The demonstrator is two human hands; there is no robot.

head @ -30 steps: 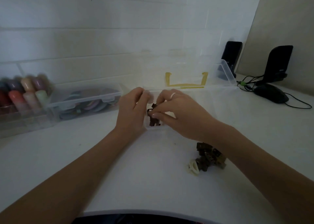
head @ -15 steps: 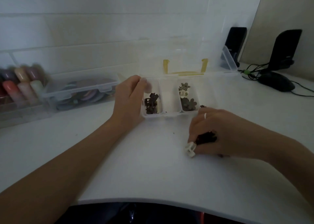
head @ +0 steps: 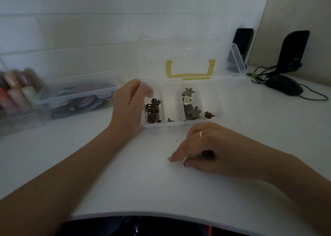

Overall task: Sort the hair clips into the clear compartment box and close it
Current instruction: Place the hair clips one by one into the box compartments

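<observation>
The left grip [head: 130, 101] clasps the left end of the clear compartment box [head: 180, 124], lid up, on the white bench [head: 125, 182]. The right grip [head: 202, 148] curls over hair clips [head: 207, 153] just before it, pinching a pale one, mostly hidden.

Bare surface [head: 125, 182] is lying open between the arms; the compartment box [head: 179, 124] is blocking ahead, its raised lid [head: 179, 56] walling off the back.
</observation>
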